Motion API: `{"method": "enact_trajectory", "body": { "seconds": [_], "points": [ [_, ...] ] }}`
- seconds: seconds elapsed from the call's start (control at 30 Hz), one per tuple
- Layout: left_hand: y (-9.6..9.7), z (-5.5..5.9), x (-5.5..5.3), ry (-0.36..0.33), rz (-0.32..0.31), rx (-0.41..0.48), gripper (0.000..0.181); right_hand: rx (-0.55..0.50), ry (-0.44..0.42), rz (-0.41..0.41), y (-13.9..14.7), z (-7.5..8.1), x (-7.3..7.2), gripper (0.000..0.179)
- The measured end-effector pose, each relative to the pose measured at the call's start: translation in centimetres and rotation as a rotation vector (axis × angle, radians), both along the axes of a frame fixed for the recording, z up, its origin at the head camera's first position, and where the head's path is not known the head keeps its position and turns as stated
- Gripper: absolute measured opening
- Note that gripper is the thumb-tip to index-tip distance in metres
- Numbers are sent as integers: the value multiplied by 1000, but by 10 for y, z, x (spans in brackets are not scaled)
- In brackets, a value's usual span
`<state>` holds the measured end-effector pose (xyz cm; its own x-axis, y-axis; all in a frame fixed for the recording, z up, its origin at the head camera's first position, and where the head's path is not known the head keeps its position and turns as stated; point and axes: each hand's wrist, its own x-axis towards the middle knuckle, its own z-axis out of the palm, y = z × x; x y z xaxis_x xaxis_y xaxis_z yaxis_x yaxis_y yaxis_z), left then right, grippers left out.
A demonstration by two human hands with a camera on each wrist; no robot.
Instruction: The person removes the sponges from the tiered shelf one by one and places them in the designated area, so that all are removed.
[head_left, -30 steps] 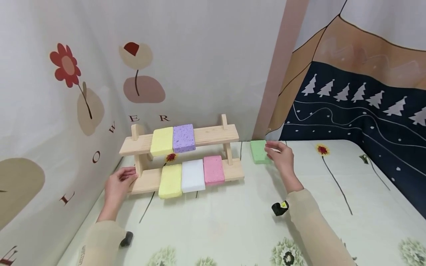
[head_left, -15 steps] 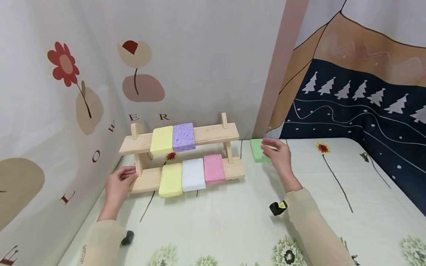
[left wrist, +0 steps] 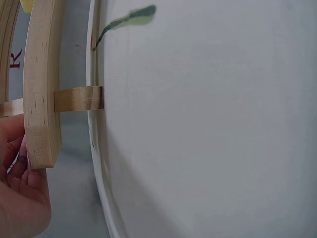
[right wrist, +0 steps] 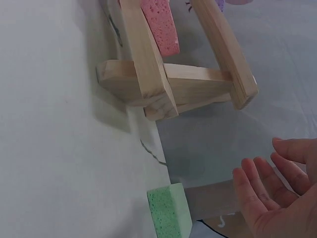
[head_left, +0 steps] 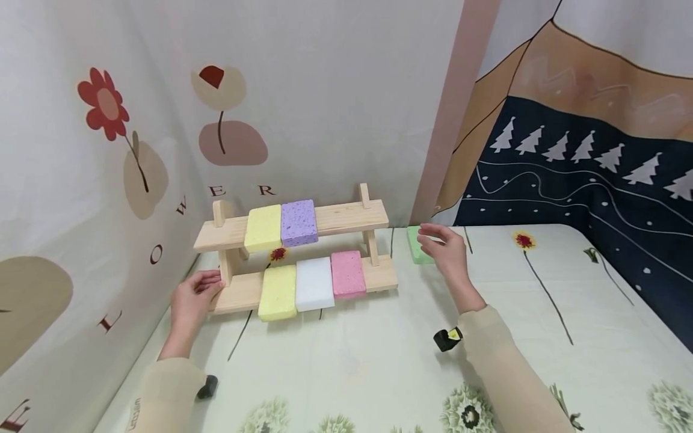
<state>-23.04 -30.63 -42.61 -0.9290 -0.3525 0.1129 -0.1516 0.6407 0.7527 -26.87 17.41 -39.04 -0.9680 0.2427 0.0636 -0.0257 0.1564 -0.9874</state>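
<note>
A two-tier wooden shelf stands at the centre left. My left hand grips the left end of its lower board, with fingers at the board's end in the left wrist view. On the upper board lie a yellow sponge and a purple sponge. The lower board holds another yellow sponge, a white sponge and a pink sponge. Right of the shelf, a green sponge lies on the cloth. My right hand hovers by it, fingers loosely bent and holding nothing, hiding its right part.
A pale flowered cloth covers the table. Behind the shelf hangs a light curtain with printed flowers and letters. A dark printed panel with white trees hangs at the right. The shelf's right end faces my right hand.
My right hand has drifted slightly left, covering more of the green sponge in the head view. My left hand stays on the shelf, and the sponges keep their places.
</note>
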Motion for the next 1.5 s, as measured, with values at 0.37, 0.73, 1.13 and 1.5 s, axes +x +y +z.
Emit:
{"method": "enact_trajectory", "body": {
  "seconds": [0.37, 0.73, 1.13, 1.5],
  "points": [
    [-1, 0, 2, -29, 12, 2, 32, -13, 20, 26, -15, 3, 3, 36],
    [0, 0, -3, -24, 17, -2, 31, -12, 95, 81, -41, 20, 6, 35],
    [-2, 1, 1, -24, 6, -2, 32, -49, 121, 158, -80, 28, 6, 32],
    [1, 1, 1, -11, 17, -3, 30, -46, 156, 242, -106, 27, 2, 33]
  ]
}}
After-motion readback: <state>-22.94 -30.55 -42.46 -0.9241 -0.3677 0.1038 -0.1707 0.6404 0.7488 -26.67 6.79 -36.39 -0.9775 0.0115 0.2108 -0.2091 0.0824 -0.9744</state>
